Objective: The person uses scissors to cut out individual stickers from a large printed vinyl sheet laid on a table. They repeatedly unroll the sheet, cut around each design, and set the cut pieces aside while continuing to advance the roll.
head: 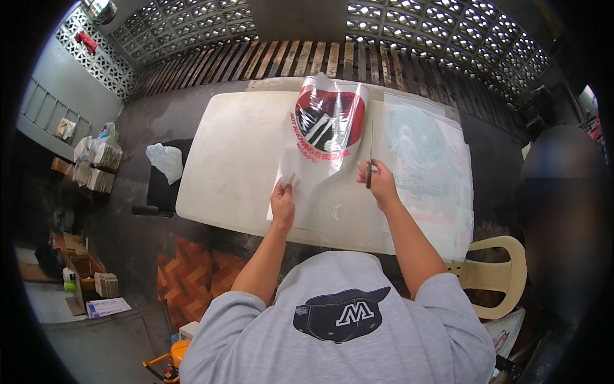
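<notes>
My left hand (283,202) pinches the lower left edge of a clear plastic film sheet (328,120), which bears a red, black and white print. The film's upper part is raised and curled over the far side of the pale plastic table (240,158). Scissors (370,163) with dark handles are in my right hand (379,182), to the right of the film, their blades pointing away from me. Near the table's front lies a small white cut-out piece (336,211). Further printed transparent sheets (422,182) lie spread over the table's right end.
A cream plastic chair (499,278) stands at the front right corner. Beyond the table's left edge, a white plastic bag (165,162) rests on a black seat. Bundled stacks (103,163) are at the far left. A blurred figure (561,216) is at the right.
</notes>
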Demonstrator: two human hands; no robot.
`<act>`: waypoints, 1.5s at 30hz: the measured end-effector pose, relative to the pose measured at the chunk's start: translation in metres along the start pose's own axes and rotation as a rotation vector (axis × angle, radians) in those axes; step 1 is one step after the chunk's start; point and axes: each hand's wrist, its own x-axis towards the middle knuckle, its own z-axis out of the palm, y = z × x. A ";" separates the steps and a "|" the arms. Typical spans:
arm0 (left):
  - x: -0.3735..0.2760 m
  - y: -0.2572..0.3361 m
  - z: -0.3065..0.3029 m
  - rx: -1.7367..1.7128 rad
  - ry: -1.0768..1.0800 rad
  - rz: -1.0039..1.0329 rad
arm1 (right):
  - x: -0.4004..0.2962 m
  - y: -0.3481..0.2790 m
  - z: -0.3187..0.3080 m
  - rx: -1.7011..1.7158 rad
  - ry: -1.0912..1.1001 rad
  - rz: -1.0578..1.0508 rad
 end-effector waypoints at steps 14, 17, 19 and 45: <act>-0.059 -0.006 0.136 1.270 -0.924 0.580 | 0.014 0.034 -0.093 -0.219 0.313 0.010; -0.072 -0.013 0.163 1.229 -1.002 0.616 | -0.003 0.062 -0.156 -0.215 0.578 -0.059; -0.077 -0.019 0.163 1.243 -0.988 0.598 | -0.022 0.066 -0.192 -0.199 0.641 -0.010; -0.072 -0.117 0.165 1.605 -0.686 0.430 | -0.105 0.120 -0.402 -0.763 1.045 0.266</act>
